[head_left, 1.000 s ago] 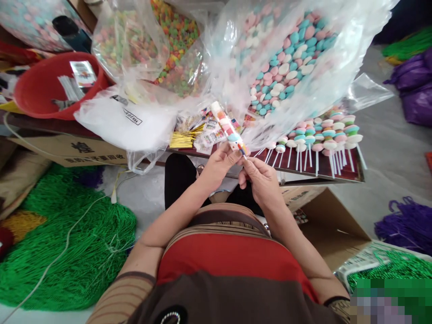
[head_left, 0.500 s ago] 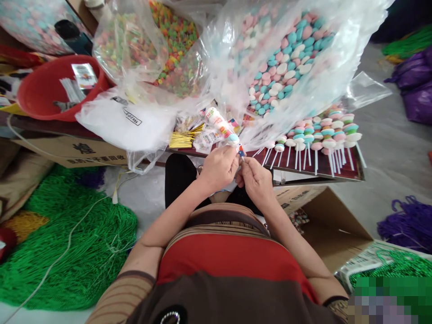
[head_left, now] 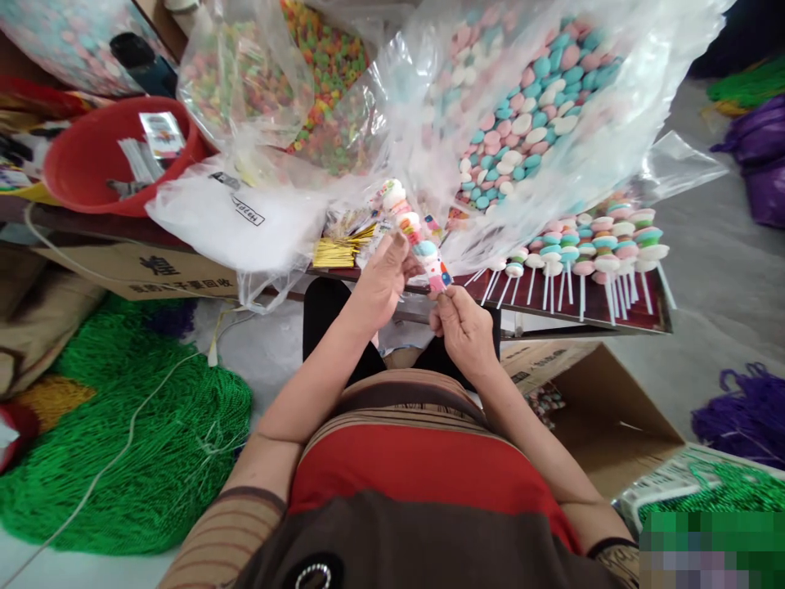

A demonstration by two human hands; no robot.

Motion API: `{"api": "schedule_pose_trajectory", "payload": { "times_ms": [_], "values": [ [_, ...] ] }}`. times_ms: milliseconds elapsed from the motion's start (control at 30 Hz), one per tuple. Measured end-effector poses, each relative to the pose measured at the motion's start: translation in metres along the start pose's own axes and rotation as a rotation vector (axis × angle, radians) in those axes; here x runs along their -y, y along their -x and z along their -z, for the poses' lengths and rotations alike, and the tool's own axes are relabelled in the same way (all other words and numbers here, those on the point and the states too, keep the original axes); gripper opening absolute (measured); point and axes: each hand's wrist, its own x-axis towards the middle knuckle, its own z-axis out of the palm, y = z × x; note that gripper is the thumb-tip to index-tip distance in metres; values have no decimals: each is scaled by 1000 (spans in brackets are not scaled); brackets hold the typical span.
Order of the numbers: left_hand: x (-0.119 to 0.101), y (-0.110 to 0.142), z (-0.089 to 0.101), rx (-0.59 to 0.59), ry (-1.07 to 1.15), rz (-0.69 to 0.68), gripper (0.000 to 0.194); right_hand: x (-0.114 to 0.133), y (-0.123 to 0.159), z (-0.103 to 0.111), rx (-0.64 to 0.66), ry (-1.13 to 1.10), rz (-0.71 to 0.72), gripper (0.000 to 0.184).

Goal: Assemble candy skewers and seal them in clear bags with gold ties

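A marshmallow skewer [head_left: 425, 249] in a clear printed wrapper leans up and to the left, its pink and blue printed foot at the bottom. My right hand [head_left: 464, 325] is closed around its lower end, thumb and fingers pinched together; the stick there is hidden. Along the skewer's left side is my left hand [head_left: 381, 282], its thumb and fingers loosely bent and apart, close to the wrapper. Whether those fingertips touch the wrapper I cannot tell. Behind my left hand lie yellow twist ties [head_left: 336, 252] and printed wrappers.
Unwrapped marshmallow skewers [head_left: 604, 245] lie in a row along the table edge [head_left: 650, 321] at right. Large plastic bags of marshmallows [head_left: 521, 123] and ring-shaped candies [head_left: 331, 74] stand behind. A red basin [head_left: 67, 168] holds sticks. Below right is an open cardboard box [head_left: 613, 409].
My left hand has loosened from the skewer's lower end and moved up and left beside it. The printed foot now shows. My right hand keeps its hold.
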Motion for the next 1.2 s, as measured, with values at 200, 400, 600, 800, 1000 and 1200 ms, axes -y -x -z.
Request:
{"api": "schedule_pose_trajectory", "payload": {
  "times_ms": [200, 400, 600, 800, 1000, 1200],
  "values": [
    [-3, 2, -20, 81, 161, 127, 32, -1, 2, -4, 13, -3, 1, 33],
    [-5, 6, -22, 60, 141, 161, 36, -4, 4, -8, 3, -45, -11, 32],
    [2, 4, -19, 61, 119, 201, 42, 1, 5, -15, 3, -96, -42, 38],
    [15, 3, -14, 111, 176, 198, 43, 4, 5, -21, 21, -204, -87, 40],
    [21, 4, -9, 121, 138, 298, 33, 4, 4, -27, -20, -271, -129, 44],
    [7, 5, -2, 113, 204, 259, 27, -3, -10, 19, 201, -160, -129, 46]
  ]
}}
